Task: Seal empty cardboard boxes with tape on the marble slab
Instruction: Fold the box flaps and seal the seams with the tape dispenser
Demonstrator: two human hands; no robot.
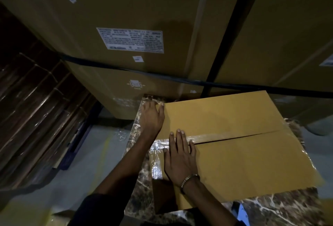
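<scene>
Cardboard box [234,146] is sitting flat on the marble slab [281,206], flaps closed, with the centre seam running left to right across the top. Only got the one head view to go on, so here's what I see from my end: clear tape [207,136] is laid along the left part of the seam and wraps down over the left edge, while the right stretch of the seam looks bare and slightly gapped. Right hand [180,161] is flat, fingers straight and a bit spread, pressing the tape end down right at the seam. Left hand [152,117] is over at the far left corner, fingers curled over the edge of the box, steadying it as far as I can tell; can't really make out if it's pinching any loose tape there. If I were calling it, I'd rub the tape down hard along the seam and over the edge fold so no bubbles stay, keep the flaps pushed together, then carry the strip on to the right end. Slab is dark veined stone with crinkly plastic film [156,164] on it, which could let the box slide. Room is dim, with big stacked cartons [126,18] right behind, flattened cardboard sheets [36,99] on the left, grey floor [86,162] below.
</scene>
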